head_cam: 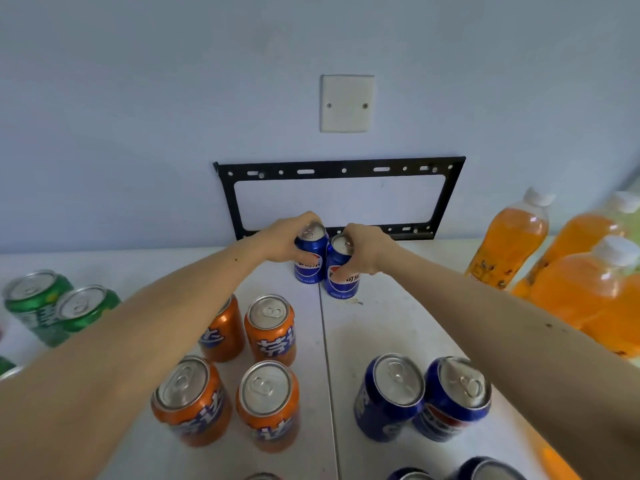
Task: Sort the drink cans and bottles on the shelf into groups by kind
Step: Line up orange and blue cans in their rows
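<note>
Two blue Pepsi cans stand side by side at the back of the white shelf [398, 317], near the wall. My left hand [282, 239] grips the left blue can [310, 268] around its top. My right hand [367, 249] grips the right blue can [343, 278] the same way. Closer to me, two more blue cans [389, 396] [455, 398] stand at the right. Several orange Fanta cans [270, 329] [266, 403] stand in a block at the centre left. Two green Sprite cans [36, 303] [86, 308] are at the far left.
Several orange drink bottles [509, 237] [585, 289] with white caps crowd the right side of the shelf. A black metal bracket [343, 169] and a white cover plate [347, 103] are fixed to the wall behind. More can tops [485, 471] show at the bottom edge.
</note>
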